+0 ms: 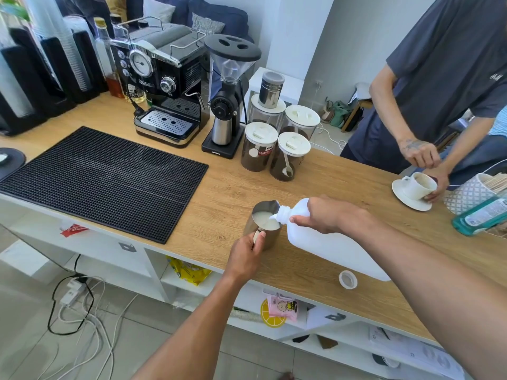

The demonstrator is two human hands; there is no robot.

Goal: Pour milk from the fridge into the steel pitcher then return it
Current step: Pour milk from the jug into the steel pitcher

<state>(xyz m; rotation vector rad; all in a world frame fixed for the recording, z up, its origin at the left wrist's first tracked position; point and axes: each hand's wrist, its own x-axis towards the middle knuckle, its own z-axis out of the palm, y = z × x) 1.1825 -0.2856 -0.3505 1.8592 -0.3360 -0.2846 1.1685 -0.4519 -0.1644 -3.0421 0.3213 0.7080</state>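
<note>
A steel pitcher [251, 224] stands on the wooden counter [315, 182], with white milk showing inside it. My left hand [245, 255] grips its handle on the near side. A white plastic milk jug [326, 241] is tipped on its side, its open neck over the pitcher's rim, and milk runs from it into the pitcher. My right hand [325, 215] holds the jug from above near its neck. The jug's white cap [348, 279] lies on the counter close to the front edge, below the jug.
A black rubber mat [104, 179] covers the counter's left part. Behind stand an espresso machine [162, 86], a grinder [227, 97] and several jars [259, 146] of coffee. At right another person holds a white cup [418, 186] on a saucer; a teal bottle [480, 218] lies nearby.
</note>
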